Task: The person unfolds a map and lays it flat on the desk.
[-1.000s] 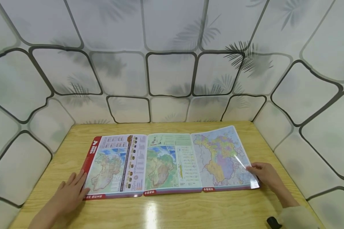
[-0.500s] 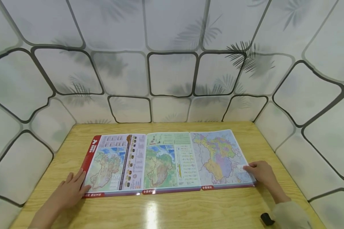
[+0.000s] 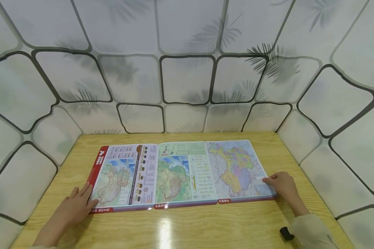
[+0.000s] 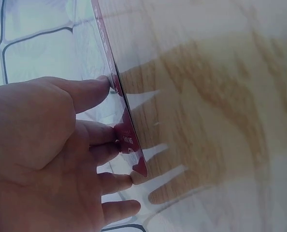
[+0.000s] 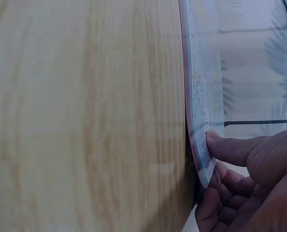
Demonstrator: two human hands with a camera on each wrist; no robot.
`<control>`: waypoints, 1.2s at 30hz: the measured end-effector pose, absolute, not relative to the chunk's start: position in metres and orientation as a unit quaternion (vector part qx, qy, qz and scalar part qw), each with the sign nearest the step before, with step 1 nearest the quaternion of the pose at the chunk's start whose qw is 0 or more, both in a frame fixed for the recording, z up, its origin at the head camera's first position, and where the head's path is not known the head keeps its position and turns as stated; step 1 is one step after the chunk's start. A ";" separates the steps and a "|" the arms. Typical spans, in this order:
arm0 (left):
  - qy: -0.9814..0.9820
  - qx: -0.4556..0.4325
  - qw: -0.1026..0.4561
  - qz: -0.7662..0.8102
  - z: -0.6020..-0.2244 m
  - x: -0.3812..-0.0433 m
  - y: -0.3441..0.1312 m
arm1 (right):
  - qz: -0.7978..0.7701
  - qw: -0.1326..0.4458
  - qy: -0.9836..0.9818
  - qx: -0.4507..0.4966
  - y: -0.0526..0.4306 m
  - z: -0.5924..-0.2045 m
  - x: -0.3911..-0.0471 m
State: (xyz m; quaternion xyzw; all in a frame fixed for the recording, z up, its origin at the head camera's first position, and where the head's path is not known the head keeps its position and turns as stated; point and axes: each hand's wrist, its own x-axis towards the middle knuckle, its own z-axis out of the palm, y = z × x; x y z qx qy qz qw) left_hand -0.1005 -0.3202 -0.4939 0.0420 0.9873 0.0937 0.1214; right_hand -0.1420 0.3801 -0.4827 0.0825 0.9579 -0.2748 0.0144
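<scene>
A fold-out map (image 3: 187, 180) with three glossy panels lies spread across the wooden table. Two panels show greenish relief maps, and the right one has a coloured political map. My left hand (image 3: 73, 205) rests at the map's red left border with fingers extended; in the left wrist view the thumb and fingertips (image 4: 112, 133) touch that edge. At the lower right corner my right hand (image 3: 282, 186) pinches the map. The right wrist view has its thumb (image 5: 230, 147) on the printed face and its curled fingers under the edge, which is slightly raised there.
The light wooden table (image 3: 193, 228) runs back to a patterned wall (image 3: 187, 79) of dark-outlined shapes and leaf prints, which also closes in both sides. A small black object (image 3: 286, 233) shows by the right sleeve (image 3: 311, 230).
The map's right panel has come down from a lifted, bent position to lie nearly flat. My right hand has moved a little left with it, still pinching the corner. My left hand has hardly moved.
</scene>
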 end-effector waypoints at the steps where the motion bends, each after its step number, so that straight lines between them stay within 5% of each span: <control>1: 0.987 0.039 0.125 0.094 -0.494 -0.101 -0.320 | -0.274 0.016 0.958 0.085 0.380 -0.483 -0.142; 36: 0.986 0.018 0.104 0.131 -0.497 -0.096 -0.323 | -0.274 0.015 0.957 0.091 0.386 -0.496 -0.149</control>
